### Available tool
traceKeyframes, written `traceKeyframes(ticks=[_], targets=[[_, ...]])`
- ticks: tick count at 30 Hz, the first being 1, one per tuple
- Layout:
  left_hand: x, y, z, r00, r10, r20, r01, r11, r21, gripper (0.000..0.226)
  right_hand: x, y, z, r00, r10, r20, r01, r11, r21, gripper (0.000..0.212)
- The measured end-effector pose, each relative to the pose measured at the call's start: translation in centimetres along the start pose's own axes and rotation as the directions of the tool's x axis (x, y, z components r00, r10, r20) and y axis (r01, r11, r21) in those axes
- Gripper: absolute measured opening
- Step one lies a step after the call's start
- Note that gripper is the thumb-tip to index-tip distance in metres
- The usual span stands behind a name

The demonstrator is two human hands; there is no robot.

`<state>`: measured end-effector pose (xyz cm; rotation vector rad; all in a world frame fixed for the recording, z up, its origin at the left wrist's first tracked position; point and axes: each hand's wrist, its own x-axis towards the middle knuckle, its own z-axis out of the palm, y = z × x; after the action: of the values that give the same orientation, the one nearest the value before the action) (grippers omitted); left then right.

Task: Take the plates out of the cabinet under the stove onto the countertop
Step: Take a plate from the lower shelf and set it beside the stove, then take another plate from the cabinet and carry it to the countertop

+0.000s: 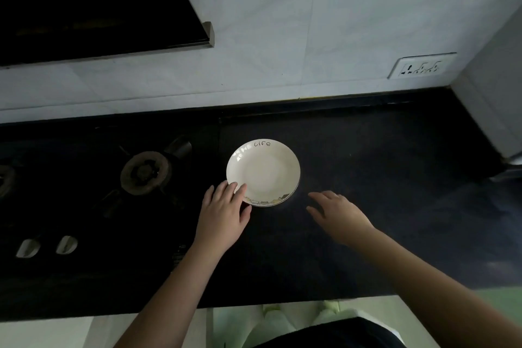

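Head view: a white plate (263, 172) with "Life" lettered on its far rim and a small drawn border on its near rim sits flat on the dark worktop (381, 178), just right of the stove (113, 183). It may be a stack of two; a second rim seems to show under the near edge, but that is hard to tell. To the plate's right the worktop runs bare up to the white tiled wall (282, 37) at the back and a pale side wall at the far right; the worktop's front edge runs across the lower part of the view, with pale floor below it.

The left hand (224, 212) reaches in from below, palm down, its fingertips resting on the plate's near-left rim, thumb beside the edge, fingers only gently bent. The right hand (337, 212) hovers palm down over the bare worktop just right of the plate, apart from it, fingers relaxed and slightly spread, holding nothing.

A burner (145, 171) lies left of the plate, two knobs (46, 246) nearer the front edge, and a socket (421, 66) on the wall.
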<state>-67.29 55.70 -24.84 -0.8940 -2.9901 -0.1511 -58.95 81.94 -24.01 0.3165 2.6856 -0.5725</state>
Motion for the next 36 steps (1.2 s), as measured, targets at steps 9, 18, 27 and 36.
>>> traceKeyframes(ticks=[9, 18, 27, 36], targets=[[-5.9, 4.7, -3.5, 0.996, -0.068, 0.064, 0.06, 0.991, 0.12, 0.07, -7.2, 1.5, 0.4, 0.958, -0.184, -0.221, 0.12, 0.954, -0.274, 0.06], [-10.9, 16.9, -5.5, 0.988, -0.139, 0.064, 0.133, 0.987, 0.094, 0.072, -16.1, 7.3, -0.6, 0.918, -0.266, -0.294, 0.203, 0.953, -0.226, 0.056], [-20.1, 23.7, -7.0, 0.954, -0.297, 0.048, 0.296, 0.955, 0.031, 0.068, -22.0, 9.5, -0.4, 0.904, -0.334, -0.268, 0.278, 0.933, -0.226, 0.056], [-31.2, 20.7, -10.2, 0.806, -0.592, 0.001, 0.592, 0.806, 0.016, 0.068, -26.0, 0.4, 2.5, 0.826, -0.552, -0.115, 0.509, 0.818, -0.27, 0.061]])
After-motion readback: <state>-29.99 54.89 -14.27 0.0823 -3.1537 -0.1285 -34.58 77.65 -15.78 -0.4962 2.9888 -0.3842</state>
